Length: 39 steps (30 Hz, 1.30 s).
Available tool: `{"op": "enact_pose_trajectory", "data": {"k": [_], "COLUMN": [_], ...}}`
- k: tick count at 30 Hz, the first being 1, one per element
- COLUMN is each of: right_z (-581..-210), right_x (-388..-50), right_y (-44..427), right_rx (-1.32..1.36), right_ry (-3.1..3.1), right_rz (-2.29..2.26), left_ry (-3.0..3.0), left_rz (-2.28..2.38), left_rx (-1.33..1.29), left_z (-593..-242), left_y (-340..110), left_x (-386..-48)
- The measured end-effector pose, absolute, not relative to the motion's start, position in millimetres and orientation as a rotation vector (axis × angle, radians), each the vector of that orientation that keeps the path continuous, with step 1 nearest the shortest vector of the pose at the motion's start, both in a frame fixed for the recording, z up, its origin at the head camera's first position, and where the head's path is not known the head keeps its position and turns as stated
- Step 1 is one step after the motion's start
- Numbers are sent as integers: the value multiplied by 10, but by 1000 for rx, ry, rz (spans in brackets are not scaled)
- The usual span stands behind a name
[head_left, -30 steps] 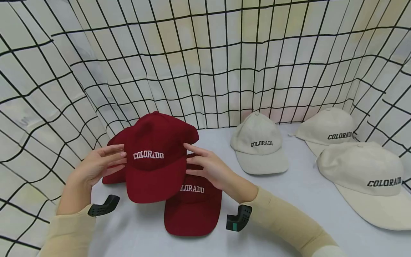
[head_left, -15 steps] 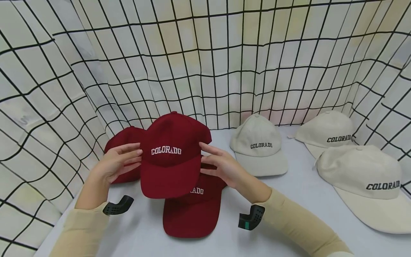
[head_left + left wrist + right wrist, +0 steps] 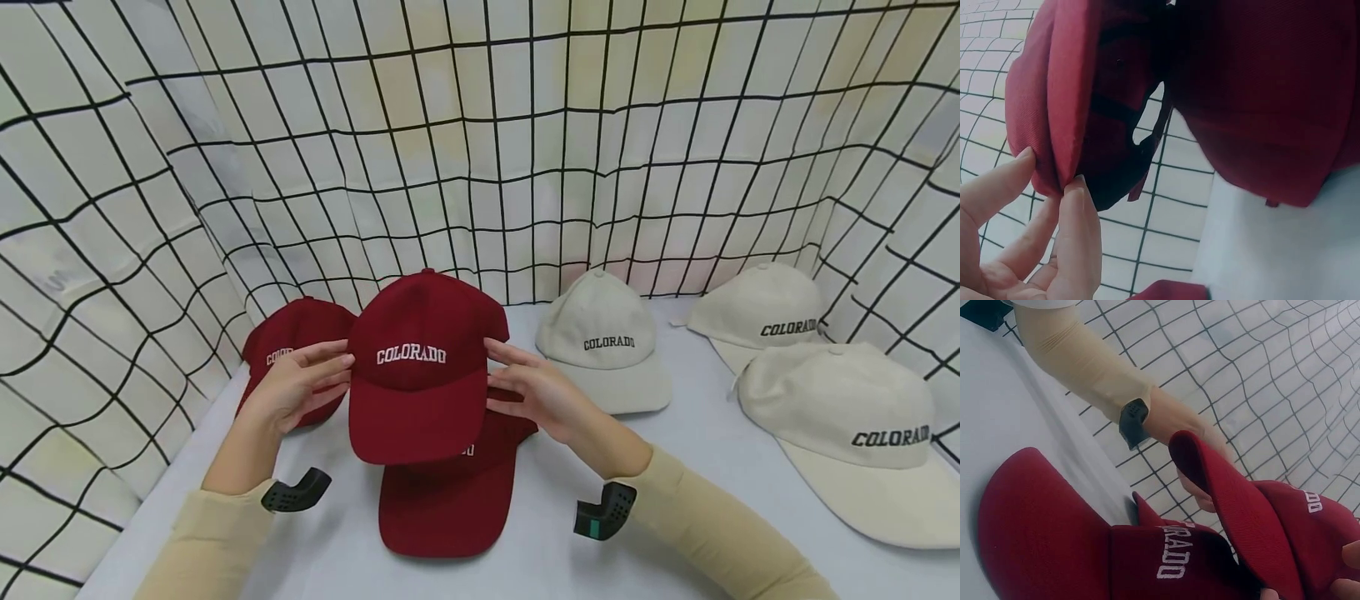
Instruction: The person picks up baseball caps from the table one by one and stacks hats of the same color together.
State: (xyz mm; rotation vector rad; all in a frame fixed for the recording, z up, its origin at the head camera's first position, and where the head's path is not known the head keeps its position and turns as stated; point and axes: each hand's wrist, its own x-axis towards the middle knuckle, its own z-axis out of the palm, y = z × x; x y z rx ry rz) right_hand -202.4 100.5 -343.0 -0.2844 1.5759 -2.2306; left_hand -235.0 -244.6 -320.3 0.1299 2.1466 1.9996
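A dark red baseball cap [image 3: 420, 421] with white COLORADO lettering is held up between both hands, brim toward me. My left hand [image 3: 296, 387] pinches its left edge; in the left wrist view, thumb and fingers [image 3: 1079, 228] meet at the cap's side near the brim. At its opposite edge, my right hand [image 3: 547, 396] grips with fingers spread; only fingertips [image 3: 1350, 553] show in the right wrist view. Beneath the held cap, a second red cap [image 3: 446, 517] lies on the white surface, its crown mostly covered. A third red cap [image 3: 300, 321] sits behind my left hand, partly hidden.
Three cream caps with black COLORADO lettering stand to the right: one near the middle [image 3: 600, 379], one at the back [image 3: 772, 296], one in front [image 3: 840, 400]. Black netting [image 3: 530, 158] encloses the white surface [image 3: 337, 550] at the back and sides.
Both hands have carried the held red cap to the right, over the red cap lying below. More of the left red cap, including part of its lettering, now shows.
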Motion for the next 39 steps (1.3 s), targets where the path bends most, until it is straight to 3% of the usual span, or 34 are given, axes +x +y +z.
{"op": "enact_pose_trajectory", "data": {"k": [39], "right_z": [-3640], "right_x": [-1858], "right_y": [1316], "right_rx": [-59], "right_ry": [1448], "right_rz": [-2252], "left_ry": [2080], "left_rz": [1918], "left_rx": [59], "left_z": [-3469], "left_y": [-2175], "left_x": [-2343]}}
